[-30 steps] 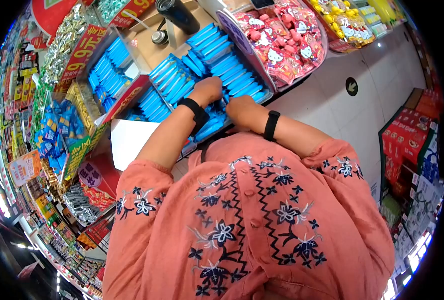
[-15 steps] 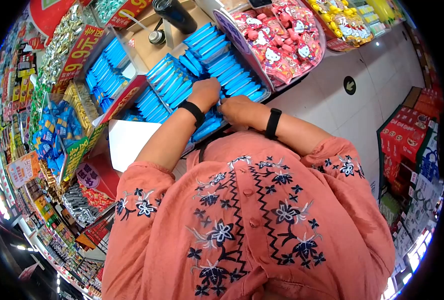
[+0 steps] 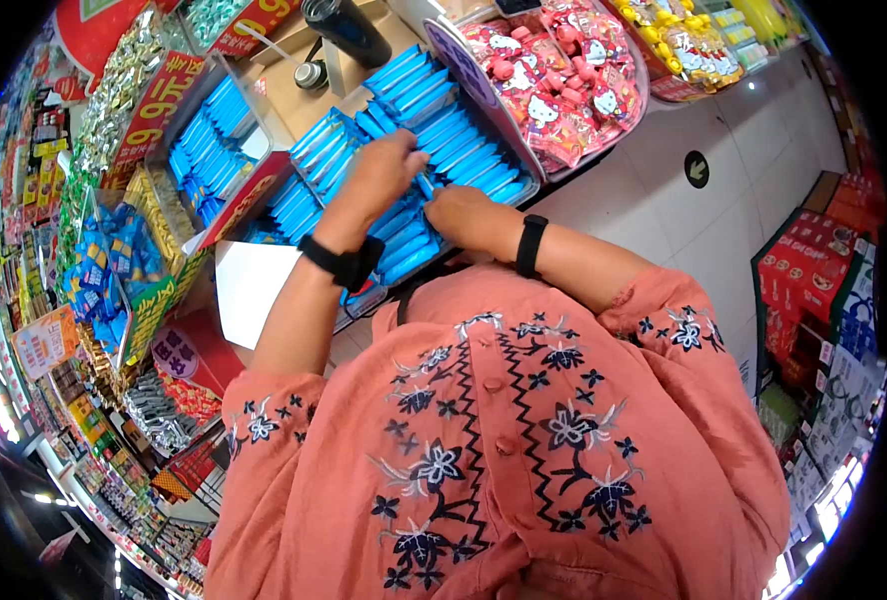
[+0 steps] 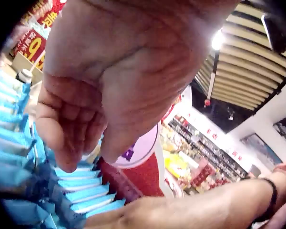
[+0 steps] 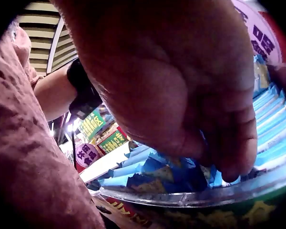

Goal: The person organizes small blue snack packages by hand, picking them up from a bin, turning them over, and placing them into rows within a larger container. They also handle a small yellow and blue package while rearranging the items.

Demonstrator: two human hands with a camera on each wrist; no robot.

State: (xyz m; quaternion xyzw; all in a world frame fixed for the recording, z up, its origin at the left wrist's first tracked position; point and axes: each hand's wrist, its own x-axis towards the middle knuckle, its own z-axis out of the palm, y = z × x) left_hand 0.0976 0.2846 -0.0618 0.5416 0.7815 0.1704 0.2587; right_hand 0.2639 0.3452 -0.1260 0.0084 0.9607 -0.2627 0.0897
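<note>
Rows of blue packets (image 3: 474,150) fill a clear-walled bin in the head view. My left hand (image 3: 376,178) is over the middle rows, palm down. The left wrist view shows this left hand (image 4: 119,81) with fingers loosely bent and nothing between them, above the packets (image 4: 88,193). My right hand (image 3: 467,217) is at the bin's near side, pinching a blue packet (image 3: 424,184) that stands up from its fingertips. In the right wrist view the right hand (image 5: 181,90) has curled fingers low among the packets, just inside the clear rim (image 5: 181,198); its fingertips are partly hidden.
Behind the packets stand a dark tumbler (image 3: 347,30) and a small lidded bottle (image 3: 311,75) on cardboard (image 3: 274,95). Pink packs (image 3: 554,85) fill the bin on the right. A white panel (image 3: 254,290) lies beside the left forearm. Tiled floor (image 3: 684,220) extends right.
My left hand has come away from my right hand, moving left and up over the rows, its wrist turned. The right hand has shifted slightly left, and a packet now shows at its fingertips.
</note>
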